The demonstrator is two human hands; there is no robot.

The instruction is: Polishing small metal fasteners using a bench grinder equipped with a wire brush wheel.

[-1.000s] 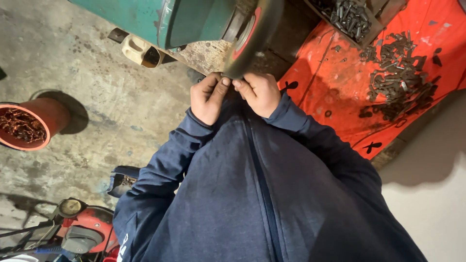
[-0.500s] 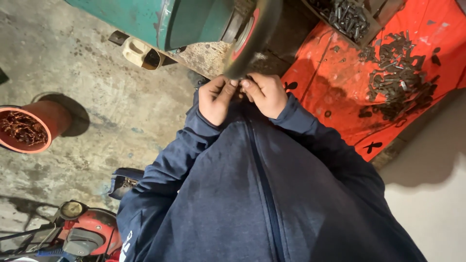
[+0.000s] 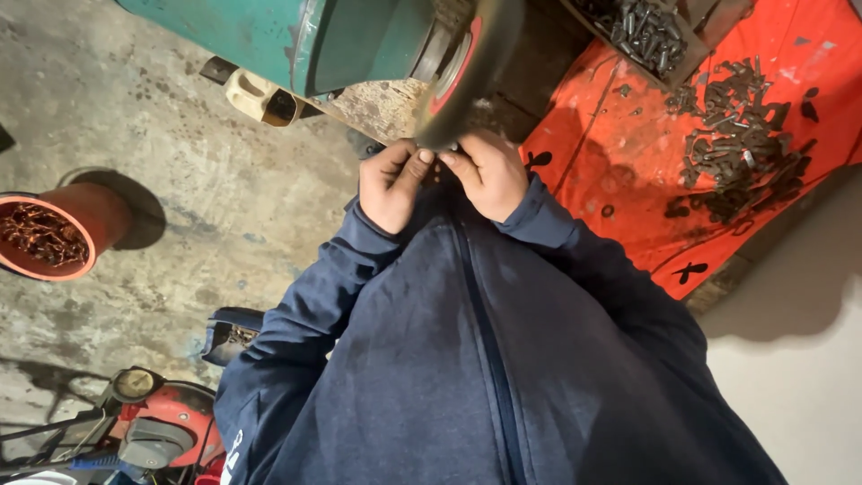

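Note:
My left hand [image 3: 391, 184] and my right hand [image 3: 489, 175] meet fingertip to fingertip just under the rim of a dark grinding wheel [image 3: 467, 76] with a red hub. Together they pinch a small dark metal piece [image 3: 440, 166] against the wheel; my fingers hide most of it. The wheel is blurred and sits on a green machine body [image 3: 296, 36]. My dark blue zipped jacket [image 3: 467, 359] fills the lower middle of the view.
A red sheet [image 3: 628, 180] on the right carries a heap of dark metal parts [image 3: 736, 135]; a box of similar parts [image 3: 642, 31] stands above it. A red bucket of rusty scraps [image 3: 45, 235] sits on the concrete floor at left. A red machine with a gauge [image 3: 144, 422] is at the lower left.
Both hands have stayed together at the wheel's rim, shifting only slightly. Nothing was let go or picked up.

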